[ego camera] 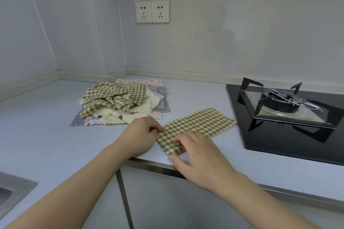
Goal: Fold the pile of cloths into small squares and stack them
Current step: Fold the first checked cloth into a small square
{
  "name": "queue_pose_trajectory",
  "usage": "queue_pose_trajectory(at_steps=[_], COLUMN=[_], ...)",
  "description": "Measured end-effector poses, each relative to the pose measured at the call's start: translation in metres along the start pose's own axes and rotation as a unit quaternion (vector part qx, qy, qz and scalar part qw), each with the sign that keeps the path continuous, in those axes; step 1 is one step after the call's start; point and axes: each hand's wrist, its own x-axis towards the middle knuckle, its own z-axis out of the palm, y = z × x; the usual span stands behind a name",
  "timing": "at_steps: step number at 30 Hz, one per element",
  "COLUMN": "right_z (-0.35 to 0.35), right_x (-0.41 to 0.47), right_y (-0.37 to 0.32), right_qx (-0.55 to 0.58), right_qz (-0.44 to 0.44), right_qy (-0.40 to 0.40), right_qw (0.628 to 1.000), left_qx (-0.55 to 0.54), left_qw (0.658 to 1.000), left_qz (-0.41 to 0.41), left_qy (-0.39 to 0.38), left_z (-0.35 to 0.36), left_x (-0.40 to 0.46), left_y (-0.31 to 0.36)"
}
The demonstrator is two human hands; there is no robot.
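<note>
The checked cloth [197, 128] looks light and limp. Left hand [143, 135] pinches its near-left corner; right hand [197, 156] grips the near edge, fingers curled.

sink [11, 189] cut off at left

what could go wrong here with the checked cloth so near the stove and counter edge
1. The checked cloth has its far corner right at the stove; it may slide onto the glass.
2. Its near end, pinched by the left hand and right hand, sits at the counter edge and may slip off.
</note>
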Motion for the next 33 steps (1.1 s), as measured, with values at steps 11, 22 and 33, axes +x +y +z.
queue_pose_trajectory(at_steps=[11, 22, 33], right_z=[-0.002, -0.039, -0.058], right_x=[-0.034, -0.054, 0.002], right_y=[-0.004, 0.006, 0.082], right_qx=[-0.089, 0.12, 0.2], right_qz=[-0.104, 0.007, 0.236], right_qy=[0.052, 0.029, 0.088], right_qw=[0.989, 0.992, 0.947], left_qx=[0.178, 0.154, -0.142], left_qw=[0.981, 0.972, 0.988], left_qz=[0.056, 0.146, -0.044], left_qy=[-0.044, -0.101, -0.046], left_z=[-0.019, -0.014, 0.02], left_x=[-0.046, -0.062, 0.036], left_y=[0.014, 0.018, 0.065])
